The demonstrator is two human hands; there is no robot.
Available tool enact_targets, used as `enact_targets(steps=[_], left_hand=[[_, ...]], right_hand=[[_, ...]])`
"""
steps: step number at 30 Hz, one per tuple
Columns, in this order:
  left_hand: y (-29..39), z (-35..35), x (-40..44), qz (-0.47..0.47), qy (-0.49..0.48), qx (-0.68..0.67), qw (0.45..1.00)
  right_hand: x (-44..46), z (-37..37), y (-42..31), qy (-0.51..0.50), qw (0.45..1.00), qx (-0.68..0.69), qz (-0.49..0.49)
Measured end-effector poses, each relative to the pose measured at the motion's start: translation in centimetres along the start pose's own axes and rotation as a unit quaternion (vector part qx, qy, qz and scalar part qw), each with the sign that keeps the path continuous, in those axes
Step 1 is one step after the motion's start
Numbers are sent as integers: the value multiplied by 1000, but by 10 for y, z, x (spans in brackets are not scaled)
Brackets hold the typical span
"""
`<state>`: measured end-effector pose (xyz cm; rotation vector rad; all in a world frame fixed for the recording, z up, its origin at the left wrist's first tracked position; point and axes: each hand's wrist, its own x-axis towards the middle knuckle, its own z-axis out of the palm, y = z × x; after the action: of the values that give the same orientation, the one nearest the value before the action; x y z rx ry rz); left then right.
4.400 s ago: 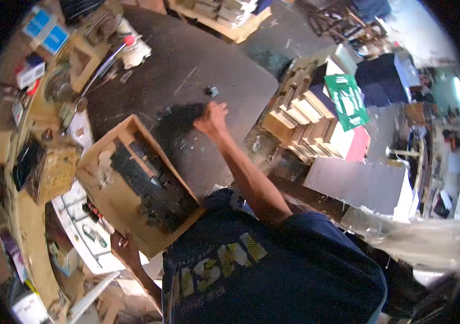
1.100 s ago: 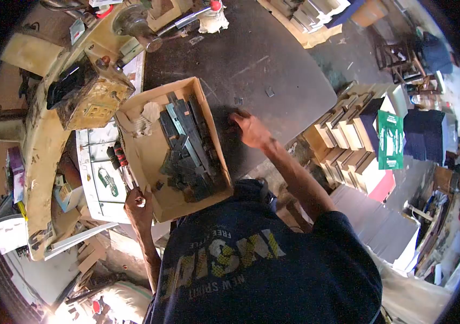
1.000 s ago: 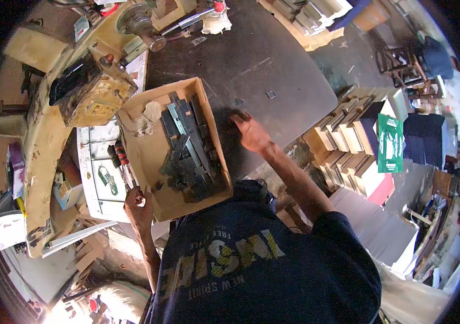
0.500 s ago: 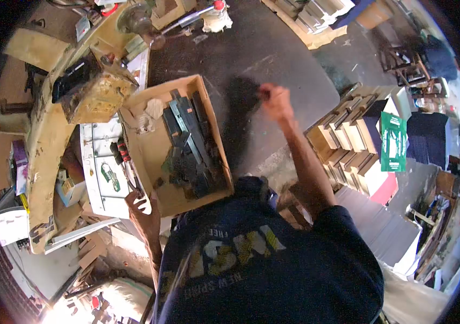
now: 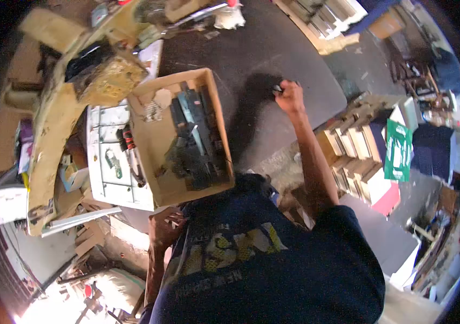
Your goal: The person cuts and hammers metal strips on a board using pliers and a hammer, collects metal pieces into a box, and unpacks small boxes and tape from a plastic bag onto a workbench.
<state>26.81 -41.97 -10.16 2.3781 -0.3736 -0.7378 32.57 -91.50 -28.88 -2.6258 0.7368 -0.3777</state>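
Note:
My right hand (image 5: 290, 98) is closed above the dark tabletop, with a small dark and grey piece just showing at its fingertips. Its kind is too small to make out. My left hand (image 5: 166, 228) is close to my shirt, just below the cardboard box (image 5: 149, 132). Its fingers are bent, blurred and partly lit, so their grip is unclear. Inside the box lie several dark metal bars (image 5: 197, 129) and a crumpled pale scrap (image 5: 161, 100). A hand tool with red and black handles (image 5: 127, 139) rests on a white box (image 5: 97, 162) beside it.
A worn yellowish machine frame (image 5: 52, 140) stands at the left. To the right are stacked pale blocks (image 5: 348, 135), a green packet (image 5: 398, 151) and a grey stack (image 5: 383, 237). More pale stacked pieces (image 5: 327, 19) lie at the back of the dark table (image 5: 251, 43).
My left hand has drawn back from the red-and-black-handled tool toward my shirt. My right hand, still closed, is slightly further right in view. The whole view has shifted a little.

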Motion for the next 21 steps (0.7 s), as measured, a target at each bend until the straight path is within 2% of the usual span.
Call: enact_targets(steps=[1, 3, 5, 6, 7, 8, 10, 11, 12, 13, 14, 15, 16, 18, 20, 21], left_hand=[[2, -1, 1, 0, 10, 9, 1000], [2, -2, 9, 17, 34, 13, 999], [-14, -1, 15, -30, -11, 3, 999], [-32, -8, 19, 20, -47, -13, 999], [-17, -21, 24, 55, -11, -4, 998], [-31, -25, 34, 32, 77, -23, 996], [-25, -50, 53, 94, 197, -159, 963], [-33, -46, 72, 60, 249, -151, 955], [-27, -48, 87, 19, 239, -151, 959], [-65, -33, 113, 48, 242, -168, 954], [-73, -24, 126, -6, 223, -149, 963], [-109, -11, 139, 141, 58, -530, 834], [-108, -2, 152, 181, 71, -431, 881], [-114, 9, 165, 214, 94, -327, 916], [-127, 13, 161, 127, 100, -358, 920], [-129, 12, 158, 97, 104, -369, 918]], right_hand=[[1, -3, -6, -27, 1000, 5, 14], [-2, 8, 0, 6, 1000, 2, -10], [-6, 6, -6, 2, 996, 90, 6], [-13, -20, -32, -21, 973, 226, 37], [-19, -43, -67, -50, 930, 358, 62], [-22, -40, -89, -83, 912, 396, 65], [-38, -51, -142, -180, 859, 474, 75], [-47, -70, -171, -238, 823, 511, 76], [-55, -58, -182, -211, 881, 424, -6], [-60, -44, -187, -179, 923, 329, -91], [-66, -41, -191, -179, 904, 364, -136], [-69, -47, -194, -181, 902, 361, -151], [-72, -57, -195, -170, 905, 361, -147], [-79, -65, -189, -164, 906, 360, -149], [-88, -58, -168, -89, 983, 95, -129], [-93, -35, -148, -94, 982, 95, -136]])
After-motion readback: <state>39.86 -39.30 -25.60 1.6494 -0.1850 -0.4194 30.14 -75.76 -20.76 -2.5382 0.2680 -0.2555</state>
